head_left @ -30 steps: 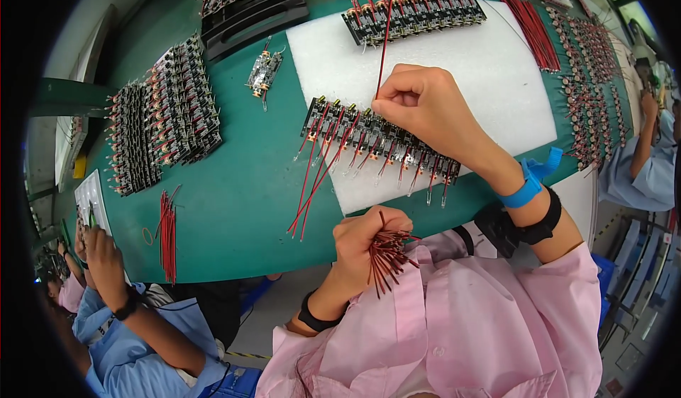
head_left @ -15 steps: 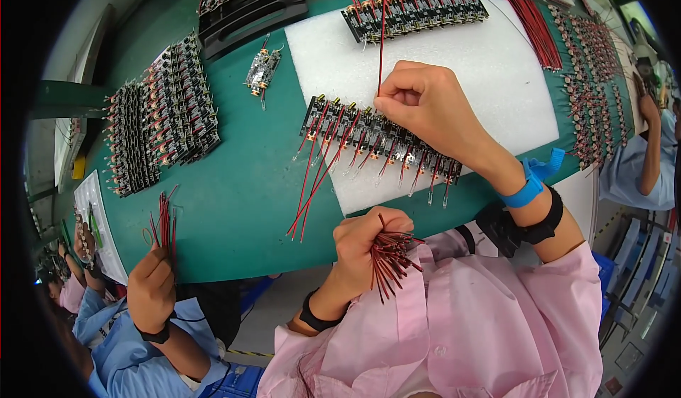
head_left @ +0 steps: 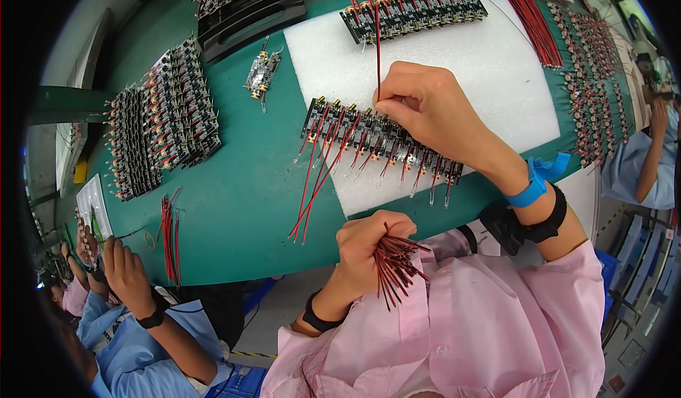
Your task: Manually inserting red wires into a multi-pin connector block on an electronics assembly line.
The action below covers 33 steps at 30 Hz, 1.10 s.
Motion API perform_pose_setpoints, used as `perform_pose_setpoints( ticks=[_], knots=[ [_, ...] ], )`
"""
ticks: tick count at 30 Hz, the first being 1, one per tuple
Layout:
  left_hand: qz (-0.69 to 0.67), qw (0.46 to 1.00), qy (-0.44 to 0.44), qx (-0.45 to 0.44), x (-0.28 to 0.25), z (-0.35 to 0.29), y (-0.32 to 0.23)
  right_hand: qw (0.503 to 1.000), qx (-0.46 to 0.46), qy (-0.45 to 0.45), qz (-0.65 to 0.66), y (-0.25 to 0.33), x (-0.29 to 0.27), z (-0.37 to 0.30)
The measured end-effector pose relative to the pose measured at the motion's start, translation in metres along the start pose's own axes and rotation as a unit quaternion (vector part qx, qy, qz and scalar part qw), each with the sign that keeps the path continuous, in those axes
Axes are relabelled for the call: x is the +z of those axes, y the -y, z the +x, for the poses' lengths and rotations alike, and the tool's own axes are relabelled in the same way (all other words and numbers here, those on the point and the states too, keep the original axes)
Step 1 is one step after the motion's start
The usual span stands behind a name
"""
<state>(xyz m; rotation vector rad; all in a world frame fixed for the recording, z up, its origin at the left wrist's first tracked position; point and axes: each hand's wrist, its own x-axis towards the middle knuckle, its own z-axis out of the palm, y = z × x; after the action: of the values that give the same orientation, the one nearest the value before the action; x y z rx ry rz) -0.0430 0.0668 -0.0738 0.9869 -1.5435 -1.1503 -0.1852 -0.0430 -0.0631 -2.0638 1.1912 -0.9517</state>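
Red wire is being pinched by the right hand over the board row mid-counter, while the left hand is gripping a wire bundle at the near edge.

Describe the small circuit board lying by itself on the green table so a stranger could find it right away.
Start at the white foam sheet on the green table. Just off its upper left corner lies the lone circuit board, below the black tray. Unlike the packed stacks of boards to its left, it sits alone.
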Motion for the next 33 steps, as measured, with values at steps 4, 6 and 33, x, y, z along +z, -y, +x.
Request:
perform_pose_setpoints(
  ticks=[4,6,33],
  knots=[
    [0.002,1.000,0.008,-0.002,-0.001,-0.001,0.001,1.000,-0.023,0.012,-0.014,0.000,-0.002,0.003],
    [-0.002,1.000,0.006,-0.001,-0.001,-0.001,0.001,0.999,-0.031,0.016,-0.022,0.000,-0.002,0.003],
    [-0.009,1.000,0.010,0.022,0.000,0.000,0.002,0.994,-0.072,0.066,-0.047,-0.004,-0.006,0.011]
  ],
)
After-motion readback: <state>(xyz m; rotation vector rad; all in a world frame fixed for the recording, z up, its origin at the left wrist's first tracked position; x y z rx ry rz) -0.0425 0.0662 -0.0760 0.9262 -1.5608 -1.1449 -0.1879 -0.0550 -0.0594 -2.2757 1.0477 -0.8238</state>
